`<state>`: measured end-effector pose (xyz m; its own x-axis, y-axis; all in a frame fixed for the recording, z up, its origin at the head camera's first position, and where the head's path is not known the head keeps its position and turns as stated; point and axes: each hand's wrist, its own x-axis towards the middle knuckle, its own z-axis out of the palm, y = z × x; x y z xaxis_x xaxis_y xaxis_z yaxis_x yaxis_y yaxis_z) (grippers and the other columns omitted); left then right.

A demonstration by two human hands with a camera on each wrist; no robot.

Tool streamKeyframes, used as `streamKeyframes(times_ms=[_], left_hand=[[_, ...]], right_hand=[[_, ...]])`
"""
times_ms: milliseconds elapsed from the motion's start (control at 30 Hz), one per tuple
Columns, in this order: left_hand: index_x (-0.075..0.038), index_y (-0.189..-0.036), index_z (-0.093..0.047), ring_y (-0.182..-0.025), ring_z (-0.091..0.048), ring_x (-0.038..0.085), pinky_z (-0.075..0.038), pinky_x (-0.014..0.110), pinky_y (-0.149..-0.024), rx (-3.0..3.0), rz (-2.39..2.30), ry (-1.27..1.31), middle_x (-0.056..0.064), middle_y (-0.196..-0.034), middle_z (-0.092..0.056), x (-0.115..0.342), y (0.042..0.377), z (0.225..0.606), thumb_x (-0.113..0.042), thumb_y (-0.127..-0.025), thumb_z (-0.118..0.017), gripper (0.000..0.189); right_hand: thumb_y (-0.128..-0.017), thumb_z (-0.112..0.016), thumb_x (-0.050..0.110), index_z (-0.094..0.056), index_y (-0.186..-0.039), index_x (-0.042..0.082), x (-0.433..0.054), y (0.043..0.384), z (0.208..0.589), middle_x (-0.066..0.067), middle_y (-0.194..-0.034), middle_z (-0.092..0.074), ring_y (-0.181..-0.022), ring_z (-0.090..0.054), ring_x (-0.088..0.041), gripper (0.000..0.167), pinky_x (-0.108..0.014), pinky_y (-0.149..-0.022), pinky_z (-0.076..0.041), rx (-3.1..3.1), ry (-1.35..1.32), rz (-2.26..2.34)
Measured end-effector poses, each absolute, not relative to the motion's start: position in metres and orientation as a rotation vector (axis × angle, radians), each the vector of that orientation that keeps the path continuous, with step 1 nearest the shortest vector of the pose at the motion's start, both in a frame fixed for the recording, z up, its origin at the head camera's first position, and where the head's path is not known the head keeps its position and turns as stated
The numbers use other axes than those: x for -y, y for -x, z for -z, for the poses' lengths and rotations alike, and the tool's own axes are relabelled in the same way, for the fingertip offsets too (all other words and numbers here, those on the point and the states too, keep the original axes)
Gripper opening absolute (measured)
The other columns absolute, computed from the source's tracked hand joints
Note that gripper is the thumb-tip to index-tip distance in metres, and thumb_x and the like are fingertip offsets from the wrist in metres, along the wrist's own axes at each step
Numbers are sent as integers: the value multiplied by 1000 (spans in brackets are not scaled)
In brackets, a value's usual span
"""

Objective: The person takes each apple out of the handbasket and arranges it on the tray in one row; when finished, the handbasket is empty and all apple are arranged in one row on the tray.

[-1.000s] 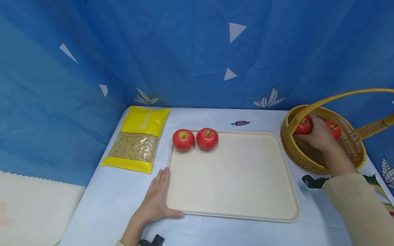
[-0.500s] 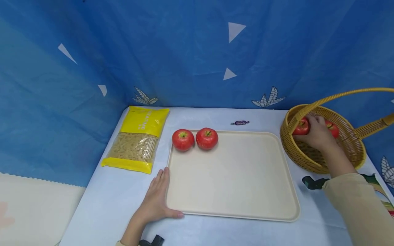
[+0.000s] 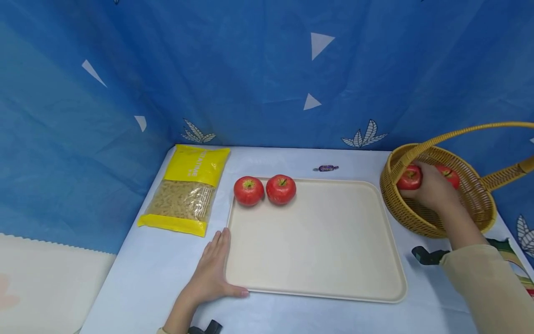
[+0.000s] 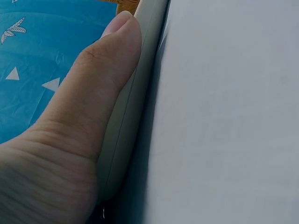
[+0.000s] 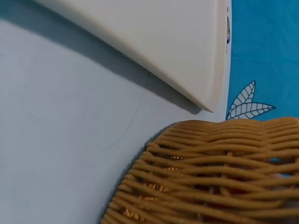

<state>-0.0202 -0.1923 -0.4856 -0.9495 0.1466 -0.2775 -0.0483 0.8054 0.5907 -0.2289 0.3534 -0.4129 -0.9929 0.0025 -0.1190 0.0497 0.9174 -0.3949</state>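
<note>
Inside the wicker basket (image 3: 400, 218) at the right, my right hand (image 3: 435, 188) grips a red apple (image 3: 410, 177), thumb on its near side. Another red apple (image 3: 448, 175) lies in the basket just beyond that hand. My left hand (image 3: 210, 273) rests at the near left corner of the cream tray (image 3: 317, 246), its fingers straight along the left side and the thumb (image 4: 105, 60) against the front edge. Two apples sit side by side at the tray's far left corner, a left one (image 3: 248, 190) and a right one (image 3: 281, 189). The basket wall hides the right hand in the right wrist view.
A yellow pasta bag (image 3: 183, 190) lies left of the tray. Behind the tray is a small wrapped candy (image 3: 326, 168). The basket's tall handle (image 3: 471, 127) arches over the right side. A blue curtain (image 3: 258, 74) hangs along the table's back edge.
The right hand has shifted slightly within the basket, and the apple in its grip now shows more of its top. The left hand and the tray have stayed put.
</note>
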Motion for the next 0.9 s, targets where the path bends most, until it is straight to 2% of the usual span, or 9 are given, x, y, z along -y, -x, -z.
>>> streamKeyframes(times_ms=[200, 333, 500, 700, 900], left_hand=[[-13, -160, 6, -156, 7, 28, -1, 51, -127, -2687, -891, -76, 9, -169, 4, 191, 19, 487, -78, -42, -84, 162], [-11, -160, 6, -156, 6, 29, -1, 51, -126, -2691, -890, -75, 9, -169, 3, 192, 19, 486, -78, -42, -84, 162], [-11, -160, 7, -156, 8, 29, 0, 52, -126, -2677, -885, -72, 9, -169, 5, 192, 19, 485, -79, -43, -83, 162], [-10, -160, 6, -156, 7, 29, 0, 52, -126, -2672, -881, -73, 9, -169, 5, 192, 18, 484, -78, -44, -84, 162], [-11, -160, 7, -156, 7, 29, 0, 52, -126, -2671, -876, -78, 9, -169, 5, 192, 19, 483, -78, -44, -84, 161]], right_hand=[[-72, -81, 58, -17, -153, -5, -362, 214, 411, -38, -138, -35, -116, -38, -57, 121, -76, -88, -43, -3013, -77, 604], [-73, -79, 60, -20, -152, -7, -366, 203, 407, -39, -137, -36, -116, -38, -57, 119, -77, -89, -41, -3068, -71, 590], [-76, -82, 50, -25, -150, -8, -369, 188, 401, -40, -135, -39, -117, -37, -57, 111, -78, -90, -38, -3154, -63, 576], [-77, -82, 47, -28, -151, -6, -372, 171, 393, -40, -133, -41, -116, -33, -58, 105, -78, -82, -40, -3216, -49, 601], [-76, -85, 28, -29, -147, -10, -370, 155, 389, -39, -133, -39, -114, -37, -57, 98, -79, -80, -41, -3236, 14, 761]])
